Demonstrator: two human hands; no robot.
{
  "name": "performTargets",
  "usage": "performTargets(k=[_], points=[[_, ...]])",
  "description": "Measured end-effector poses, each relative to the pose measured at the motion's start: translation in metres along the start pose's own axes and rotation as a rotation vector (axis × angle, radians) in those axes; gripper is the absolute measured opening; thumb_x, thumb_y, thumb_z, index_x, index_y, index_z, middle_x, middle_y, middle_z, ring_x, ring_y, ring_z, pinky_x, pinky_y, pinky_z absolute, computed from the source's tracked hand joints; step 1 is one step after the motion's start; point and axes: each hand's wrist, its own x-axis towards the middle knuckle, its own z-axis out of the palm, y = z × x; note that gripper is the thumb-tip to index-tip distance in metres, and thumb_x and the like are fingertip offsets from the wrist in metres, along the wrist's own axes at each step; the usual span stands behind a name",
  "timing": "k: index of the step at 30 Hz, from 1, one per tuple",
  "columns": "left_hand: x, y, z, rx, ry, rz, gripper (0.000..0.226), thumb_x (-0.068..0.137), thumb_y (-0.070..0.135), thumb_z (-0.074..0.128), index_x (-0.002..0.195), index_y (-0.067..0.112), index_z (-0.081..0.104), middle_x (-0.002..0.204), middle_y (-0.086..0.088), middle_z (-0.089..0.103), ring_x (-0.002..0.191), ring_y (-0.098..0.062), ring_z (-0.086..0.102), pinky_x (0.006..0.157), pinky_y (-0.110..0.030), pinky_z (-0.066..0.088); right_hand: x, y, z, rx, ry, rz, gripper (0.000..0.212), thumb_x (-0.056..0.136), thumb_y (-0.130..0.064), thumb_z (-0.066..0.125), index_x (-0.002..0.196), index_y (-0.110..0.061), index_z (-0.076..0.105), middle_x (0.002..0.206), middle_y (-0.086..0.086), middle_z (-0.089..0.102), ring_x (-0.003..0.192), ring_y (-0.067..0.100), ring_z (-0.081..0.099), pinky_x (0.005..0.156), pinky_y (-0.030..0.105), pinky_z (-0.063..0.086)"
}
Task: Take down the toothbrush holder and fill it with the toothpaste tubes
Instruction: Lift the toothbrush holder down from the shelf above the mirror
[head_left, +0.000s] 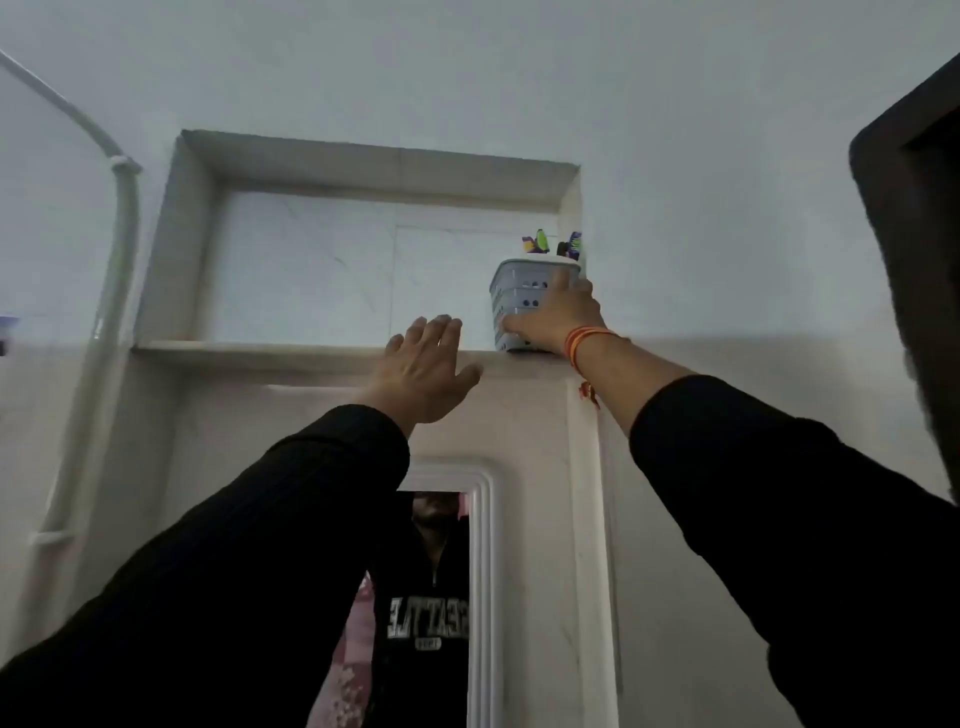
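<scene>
Gripping toothbrush holder (519, 301), right hand (558, 317)

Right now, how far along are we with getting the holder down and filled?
Just begun. Nothing is finished: the toothbrush holder sits on the recessed shelf at its right end, brushes poking out. In hand: the right hand is wrapped around its side, while the left hand hovers open below the ledge. Left: lifting it down and loading toothpaste tubes, none in view.
</scene>
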Motion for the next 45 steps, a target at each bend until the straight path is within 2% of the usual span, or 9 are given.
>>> performTargets(k=[5, 12, 15, 20, 29, 33, 37, 41, 45], points=[[0.010, -0.008, 0.052, 0.108, 0.025, -0.053, 0.088, 0.098, 0.066, 0.026, 0.163, 0.012, 0.003, 0.171, -0.005, 0.008, 0.158, -0.029, 0.003, 0.127, -0.052, 0.001, 0.033, 0.007, 0.031, -0.034, 0.101, 0.082, 0.112, 0.068, -0.062, 0.078, 0.151, -0.015, 0.020, 0.143, 0.019, 0.035, 0.125, 0.037, 0.050, 0.099, 0.045, 0.049], [0.010, -0.021, 0.065, 0.090, 0.139, 0.011, 0.089, 0.093, 0.067, 0.037, 0.162, 0.017, 0.010, 0.167, 0.000, 0.016, 0.158, -0.025, 0.007, 0.126, -0.048, 0.000, 0.050, 0.000, 0.051, 0.062, 0.177, 0.172, 0.147, 0.051, -0.060, 0.088, 0.158, -0.015, -0.004, 0.138, 0.018, 0.049, 0.121, 0.039, 0.056, 0.096, 0.055, 0.054], [0.008, -0.020, 0.064, 0.074, 0.127, 0.010, 0.089, 0.093, 0.067, 0.039, 0.162, 0.018, 0.010, 0.168, 0.001, 0.015, 0.158, -0.024, 0.004, 0.127, -0.047, -0.001, 0.045, -0.001, 0.041, 0.146, 0.186, 0.213, 0.146, 0.049, -0.060, 0.088, 0.157, -0.008, 0.006, 0.140, 0.016, 0.048, 0.121, 0.035, 0.057, 0.093, 0.047, 0.056], [0.000, -0.022, 0.051, 0.023, 0.074, 0.027, 0.088, 0.095, 0.062, 0.041, 0.163, 0.016, 0.009, 0.170, -0.001, 0.013, 0.159, -0.024, 0.000, 0.128, -0.046, 0.002, 0.015, -0.013, 0.009, 0.276, 0.198, 0.159, 0.131, 0.054, -0.059, 0.088, 0.152, -0.011, 0.016, 0.137, 0.014, 0.045, 0.115, 0.030, 0.059, 0.070, 0.034, 0.044], [-0.097, -0.037, 0.021, -0.303, -0.042, 0.019, 0.083, 0.098, 0.049, 0.051, 0.161, 0.011, 0.015, 0.169, -0.010, 0.015, 0.158, -0.025, 0.009, 0.128, -0.041, 0.014, -0.102, -0.029, -0.027, 0.399, 0.080, 0.146, 0.113, 0.050, -0.050, 0.091, 0.139, -0.016, 0.029, 0.132, 0.011, 0.048, 0.114, 0.030, 0.058, 0.086, 0.039, 0.058], [-0.161, -0.051, 0.024, -0.391, -0.137, -0.026, 0.079, 0.097, 0.045, 0.054, 0.161, 0.014, 0.018, 0.168, -0.008, 0.018, 0.158, -0.025, 0.011, 0.127, -0.042, 0.016, -0.175, -0.022, -0.008, 0.450, 0.017, 0.200, 0.123, 0.032, -0.055, 0.088, 0.136, -0.021, 0.031, 0.129, 0.007, 0.052, 0.114, 0.029, 0.060, 0.086, 0.046, 0.062], [-0.231, -0.060, 0.038, -0.458, -0.219, -0.067, 0.079, 0.088, 0.057, 0.047, 0.154, 0.019, 0.027, 0.158, -0.006, 0.031, 0.146, -0.031, 0.035, 0.116, -0.052, 0.037, -0.249, -0.003, 0.023, 0.431, -0.039, 0.275, 0.123, 0.035, -0.053, 0.091, 0.136, -0.015, 0.034, 0.129, 0.005, 0.055, 0.113, 0.025, 0.060, 0.095, 0.045, 0.058], [-0.311, -0.057, 0.064, -0.507, -0.304, -0.109, 0.078, 0.089, 0.058, 0.048, 0.154, 0.020, 0.030, 0.166, -0.002, 0.021, 0.155, -0.024, 0.022, 0.121, -0.051, 0.031, -0.323, 0.021, 0.062, 0.436, -0.089, 0.346, 0.124, 0.029, -0.060, 0.089, 0.135, -0.017, 0.040, 0.126, 0.002, 0.058, 0.110, 0.021, 0.062, 0.091, 0.041, 0.060], [-0.397, -0.039, 0.093, -0.559, -0.435, -0.224, 0.077, 0.096, 0.046, 0.057, 0.159, 0.016, 0.024, 0.165, -0.004, 0.025, 0.154, -0.024, 0.023, 0.124, -0.046, 0.028, -0.398, 0.051, 0.101, 0.440, -0.156, 0.405, 0.127, 0.036, -0.051, 0.096, 0.141, -0.016, 0.035, 0.133, 0.002, 0.051, 0.119, 0.022, 0.058, 0.096, 0.044, 0.058]])
